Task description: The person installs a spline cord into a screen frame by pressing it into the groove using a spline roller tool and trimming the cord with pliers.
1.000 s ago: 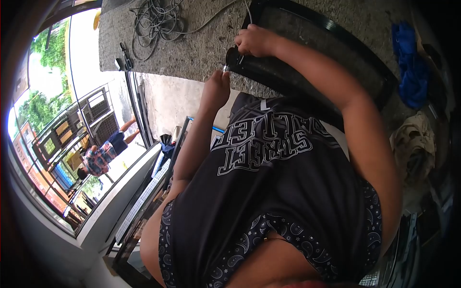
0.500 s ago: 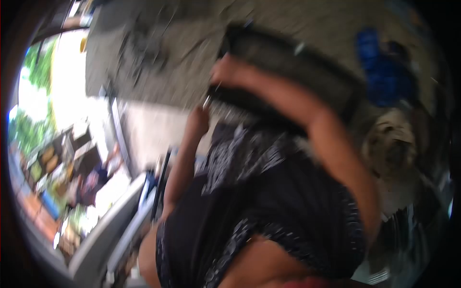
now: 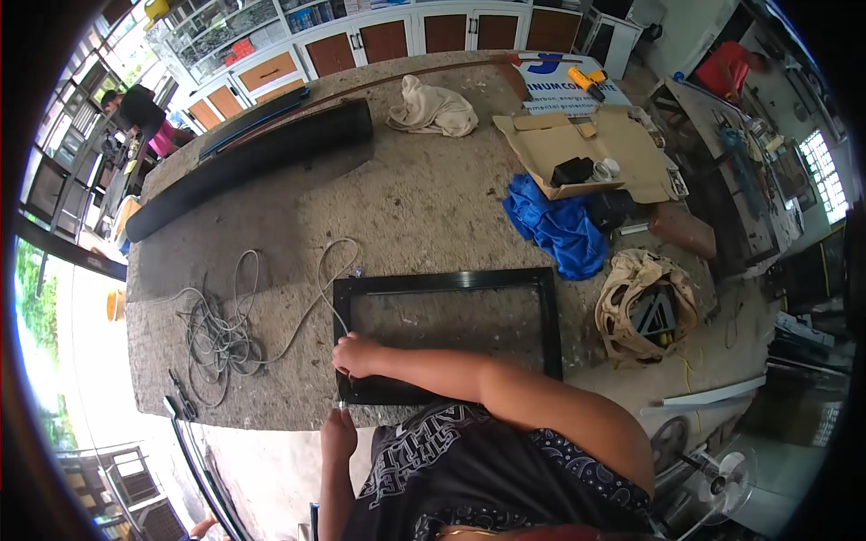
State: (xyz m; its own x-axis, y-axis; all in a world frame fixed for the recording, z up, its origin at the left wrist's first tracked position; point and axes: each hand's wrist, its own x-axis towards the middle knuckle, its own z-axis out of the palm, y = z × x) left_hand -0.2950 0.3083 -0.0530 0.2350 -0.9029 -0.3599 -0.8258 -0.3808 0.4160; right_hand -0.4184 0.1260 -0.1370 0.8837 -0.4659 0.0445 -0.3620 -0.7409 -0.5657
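Observation:
A black rectangular frame (image 3: 548, 325) lies flat on the worktable near my body. My right hand (image 3: 357, 355) is closed at the frame's left side, with a grey cord (image 3: 302, 329) running into its fingers. From there the cord loops left into a loose tangle. Just below the frame's near left corner is my left hand (image 3: 337, 435), its fingers wrapped round a slim tool (image 3: 342, 406). Only the shiny end of that tool shows, touching or very close to the corner; its kind is hidden.
A black roll of sheet material (image 3: 262, 158) and a cream cloth (image 3: 433, 108) lie farther back on the worktable (image 3: 424, 207). To the right are a blue cloth (image 3: 559, 225), an opened cardboard box (image 3: 541, 149) and a tan bag (image 3: 613, 307) holding tools. Two people work in the background.
The view has swung and steadied from a blur, bringing more of the table into sight. Both hands remain at the frame's left end; the right is now nearer its lower left corner.

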